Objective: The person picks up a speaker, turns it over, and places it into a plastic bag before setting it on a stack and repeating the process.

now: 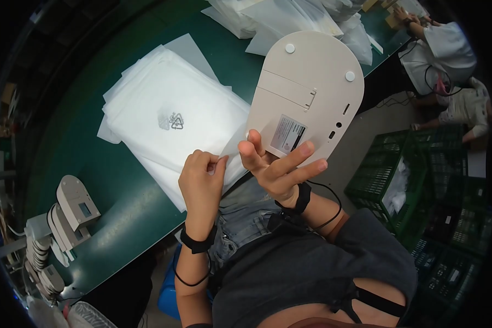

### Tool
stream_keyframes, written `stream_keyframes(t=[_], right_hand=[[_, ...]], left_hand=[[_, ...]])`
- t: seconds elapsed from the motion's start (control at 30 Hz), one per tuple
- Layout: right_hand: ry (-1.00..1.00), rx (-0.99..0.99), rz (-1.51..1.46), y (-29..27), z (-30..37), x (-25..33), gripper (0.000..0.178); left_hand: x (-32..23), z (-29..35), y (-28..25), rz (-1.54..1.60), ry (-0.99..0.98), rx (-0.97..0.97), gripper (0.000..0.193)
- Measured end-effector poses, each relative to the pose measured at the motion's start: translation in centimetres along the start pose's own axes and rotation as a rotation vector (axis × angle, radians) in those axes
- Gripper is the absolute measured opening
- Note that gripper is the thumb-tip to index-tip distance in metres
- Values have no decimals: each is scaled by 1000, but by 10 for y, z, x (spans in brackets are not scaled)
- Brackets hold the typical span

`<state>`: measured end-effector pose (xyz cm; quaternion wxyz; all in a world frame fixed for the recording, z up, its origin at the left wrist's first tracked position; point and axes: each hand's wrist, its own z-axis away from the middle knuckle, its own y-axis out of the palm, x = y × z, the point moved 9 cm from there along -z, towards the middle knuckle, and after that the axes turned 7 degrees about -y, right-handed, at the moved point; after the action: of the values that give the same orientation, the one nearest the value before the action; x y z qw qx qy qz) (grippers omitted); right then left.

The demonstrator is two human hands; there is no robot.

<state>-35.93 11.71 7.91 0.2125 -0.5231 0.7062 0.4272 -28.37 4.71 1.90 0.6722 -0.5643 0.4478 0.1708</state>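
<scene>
My right hand (280, 174) holds a flat beige electronic device (295, 68) by its near edge, with some fingers curled over that edge and others partly spread. The device's underside is toward me, with round white feet, a battery cover, a label and several port slots. To the left, my left hand (199, 177) is closed in a pinch on the near right edge of a translucent plastic bag (158, 98), on top of a stack of such bags. A wristband with a black cable sits on each of my wrists.
The stack lies on a green table (115, 224). More clear bags (290, 19) are heaped at its far side. Several similar beige devices (76, 202) stand at the left. Green crates (388, 169) sit on the floor at right, near another person (448, 49).
</scene>
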Motion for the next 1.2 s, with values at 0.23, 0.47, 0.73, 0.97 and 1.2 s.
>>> stream_keyframes(t=[0.23,0.47,0.73,0.97,1.2], right_hand=[[-531,-336,961,7,13,42,53],[-1270,-294,3077,105,46,17,42],[-642,621,4005,118,29,-32,46],[-726,214,3536,111,53,-10,55],[-588,-415,1493,11,61,76,59]], left_hand=[[32,-10,-10,149,-259,53,21],[37,-15,-32,545,-203,-76,16],[32,-24,-52,641,-160,-107,14],[37,-23,-60,612,-201,-162,17],[5,-16,-25,688,-100,-28,18]])
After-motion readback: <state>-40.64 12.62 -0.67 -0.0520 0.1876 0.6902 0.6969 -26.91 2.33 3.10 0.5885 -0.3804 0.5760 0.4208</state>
